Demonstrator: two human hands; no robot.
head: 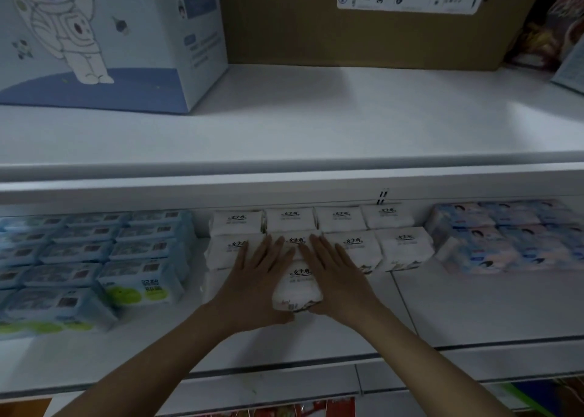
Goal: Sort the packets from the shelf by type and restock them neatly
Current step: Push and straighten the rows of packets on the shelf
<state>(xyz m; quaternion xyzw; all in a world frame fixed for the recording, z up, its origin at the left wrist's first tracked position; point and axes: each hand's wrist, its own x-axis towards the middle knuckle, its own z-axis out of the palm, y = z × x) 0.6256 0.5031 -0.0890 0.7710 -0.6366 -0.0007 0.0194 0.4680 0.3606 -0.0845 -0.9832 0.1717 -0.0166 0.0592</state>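
Note:
A white packet [298,285] with black lettering lies on the lower shelf [474,309], in front of two rows of matching white packets [341,219]. My left hand [252,285] lies flat against its left side, fingers straight and reaching onto the row behind. My right hand [339,279] presses its right side the same way, fingers straight. The packet sits squeezed between both palms. Blue-and-green packets [136,277] fill the shelf's left part. Pink-and-blue packets [505,236] are stacked at the right.
The upper shelf [316,122] carries a blue box with an astronaut picture [104,37] at the left and a brown cardboard box [363,21] behind. The lower shelf's front edge [316,372] runs below my forearms. Bare shelf surface lies right of my hands.

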